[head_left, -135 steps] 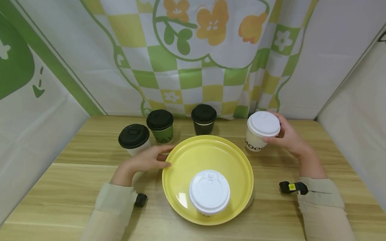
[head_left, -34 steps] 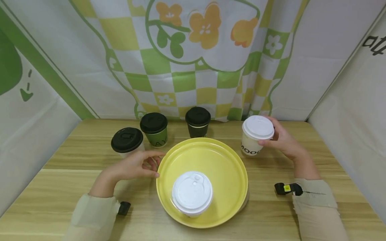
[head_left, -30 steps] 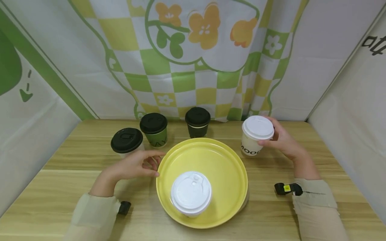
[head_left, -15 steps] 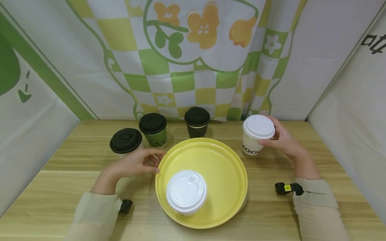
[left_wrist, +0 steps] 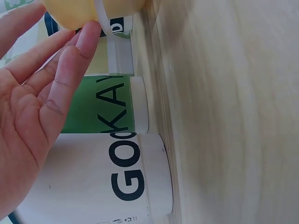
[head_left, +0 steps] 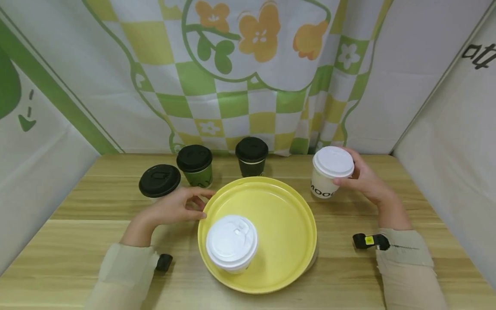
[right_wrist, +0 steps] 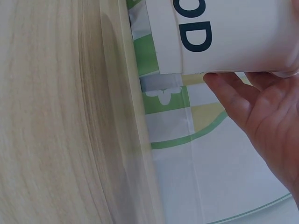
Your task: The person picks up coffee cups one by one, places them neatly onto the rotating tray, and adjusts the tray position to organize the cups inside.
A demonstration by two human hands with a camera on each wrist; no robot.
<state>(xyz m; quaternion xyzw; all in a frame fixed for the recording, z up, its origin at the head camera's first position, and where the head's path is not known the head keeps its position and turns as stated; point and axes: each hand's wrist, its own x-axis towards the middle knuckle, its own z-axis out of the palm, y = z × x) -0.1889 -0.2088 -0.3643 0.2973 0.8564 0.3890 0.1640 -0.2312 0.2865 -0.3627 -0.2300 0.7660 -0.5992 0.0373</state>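
My right hand [head_left: 366, 178] grips a white paper cup [head_left: 323, 185] with a white lid and dark lettering. In the right wrist view the cup's base is above the tabletop, curtain showing beneath it. My left hand [head_left: 178, 206] touches the left rim of a round yellow tray [head_left: 283, 241] with thumb and fingers spread. In the left wrist view its fingertips meet the tray's edge. A second white-lidded cup [head_left: 231, 243] stands on the tray's left part. Just behind my left hand stand a white cup with a black lid [head_left: 159, 181] and a green cup [head_left: 199, 176].
A dark cup with a black lid [head_left: 252, 157] stands behind the tray. The wooden table [head_left: 348, 280] ends at a checkered, flowered curtain [head_left: 232, 103] at the back. White fabric walls rise on both sides. Part of a base shows under the tray's right edge.
The tray has turned clockwise under my left hand, carrying its white-lidded cup from the front toward the left. My right hand keeps its hold on the other cup, nearly still.
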